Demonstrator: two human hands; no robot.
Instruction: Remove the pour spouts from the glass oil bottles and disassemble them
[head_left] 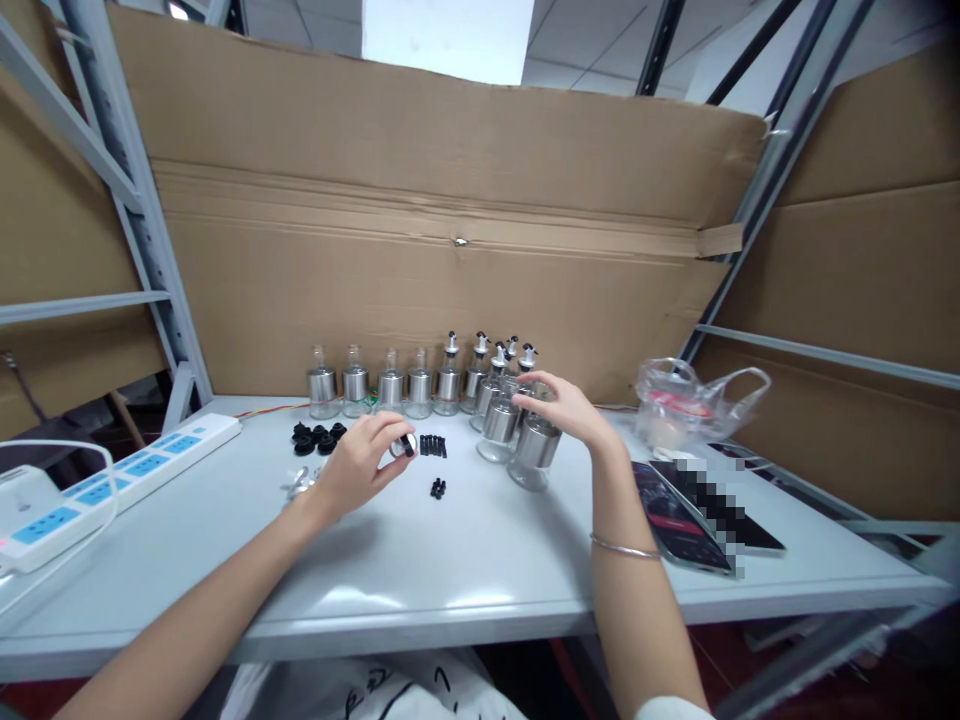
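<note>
With my left hand (371, 455) I am gripping a small round silver-and-black piece (407, 446); my right hand (566, 408) is hovering at the top of a clear-glass, steel-sleeved bottle (537, 440), right of centre on the white table (480, 560), whether closed on it I cannot tell. Five similar bottles (448, 386) are already wearing silver-and-black spouts (451, 344); four at left (391, 388) and two in front are showing none. Heaped black stoppers (303, 440), about six black tubes (433, 446) and four black caps (438, 488) are lying loose.

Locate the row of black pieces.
In the head view, the row of black pieces lies left of centre, just right of the left hand, beyond a smaller cluster.
</note>
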